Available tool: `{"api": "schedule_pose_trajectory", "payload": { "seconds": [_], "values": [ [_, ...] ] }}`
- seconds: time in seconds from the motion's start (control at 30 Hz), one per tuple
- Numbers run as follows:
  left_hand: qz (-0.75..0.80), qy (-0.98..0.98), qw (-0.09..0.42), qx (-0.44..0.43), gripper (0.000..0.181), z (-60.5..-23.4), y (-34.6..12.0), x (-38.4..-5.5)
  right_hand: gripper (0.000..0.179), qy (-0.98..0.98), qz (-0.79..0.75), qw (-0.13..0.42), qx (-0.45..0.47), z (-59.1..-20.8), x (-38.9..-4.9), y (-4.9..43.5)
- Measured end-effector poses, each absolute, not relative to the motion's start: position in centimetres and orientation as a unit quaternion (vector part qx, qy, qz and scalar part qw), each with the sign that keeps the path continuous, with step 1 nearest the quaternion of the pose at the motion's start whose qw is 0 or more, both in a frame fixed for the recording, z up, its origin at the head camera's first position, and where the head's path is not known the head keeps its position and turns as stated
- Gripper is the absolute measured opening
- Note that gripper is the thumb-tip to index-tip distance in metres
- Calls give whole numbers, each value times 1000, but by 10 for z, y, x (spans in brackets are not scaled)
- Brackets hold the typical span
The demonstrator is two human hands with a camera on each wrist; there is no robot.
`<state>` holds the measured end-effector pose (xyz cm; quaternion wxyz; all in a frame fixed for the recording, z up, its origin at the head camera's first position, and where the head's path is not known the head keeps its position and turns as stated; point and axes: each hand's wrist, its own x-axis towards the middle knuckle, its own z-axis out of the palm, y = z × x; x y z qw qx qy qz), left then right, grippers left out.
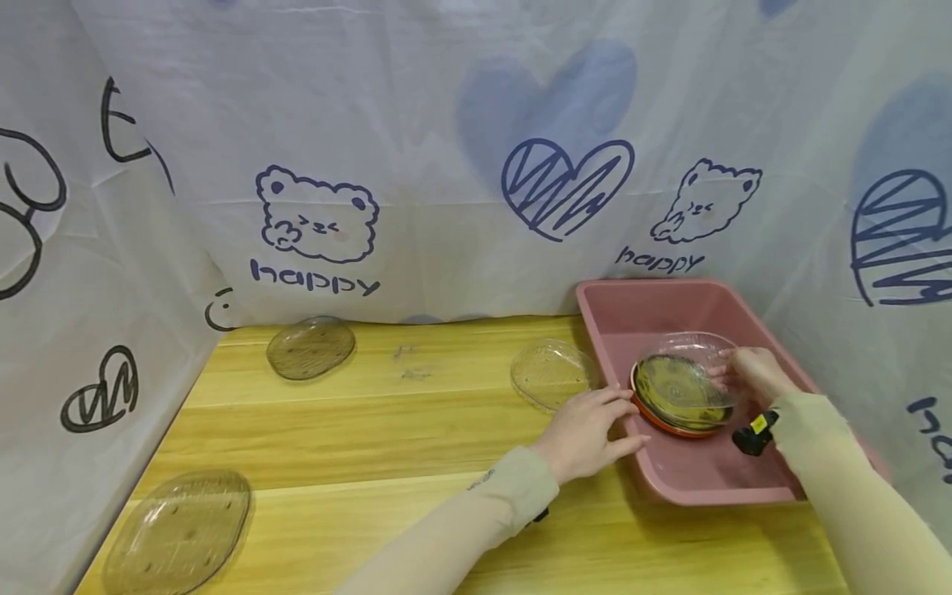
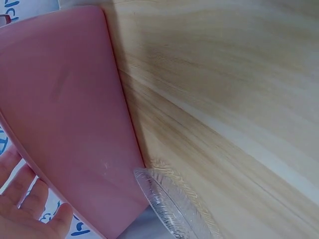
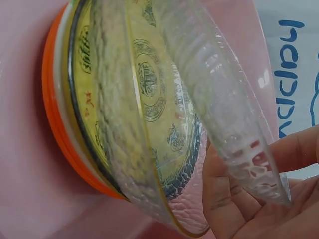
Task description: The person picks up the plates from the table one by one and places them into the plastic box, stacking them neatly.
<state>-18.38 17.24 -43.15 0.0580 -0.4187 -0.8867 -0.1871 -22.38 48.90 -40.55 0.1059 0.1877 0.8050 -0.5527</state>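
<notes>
My right hand [image 1: 753, 376] pinches the edge of a clear ribbed plate [image 3: 219, 94], tilted above a plate stack inside the pink basin [image 1: 721, 497]. In the right wrist view, the thumb and fingers hold that edge. Topmost in the stack is a clear dimpled plate [image 3: 119, 99], over a yellow plate with dark patterns [image 3: 84, 94] and an orange-red one [image 3: 56, 117] at the bottom. My left hand [image 1: 591, 434] rests at the basin's left rim, fingers fairly straight. Just left of the basin lies another clear plate [image 1: 550, 376].
A brownish clear plate [image 1: 311, 349] lies at the back left of the wooden table [image 1: 357, 430]. Another large one [image 1: 182, 533] lies at the front left. Printed white cloth [image 1: 431, 248] hangs behind and along both sides, close to the basin's back.
</notes>
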Motion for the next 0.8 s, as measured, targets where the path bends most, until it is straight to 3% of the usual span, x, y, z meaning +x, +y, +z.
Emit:
{"api": "schedule_pose_trajectory", "payload": {
  "seconds": [0.33, 0.53, 0.8],
  "values": [
    [-184, -887, 55, -419, 49, -431, 172, -185, 60, 864, -474, 80, 151, -406, -220, 483],
    [-184, -886, 58, -422, 49, -432, 172, -186, 58, 929, -351, 25, 112, -407, -214, 484],
    [-187, -886, 48, -422, 50, -430, 172, -187, 57, 969, -214, -16, 125, -406, -213, 485]
  ]
}}
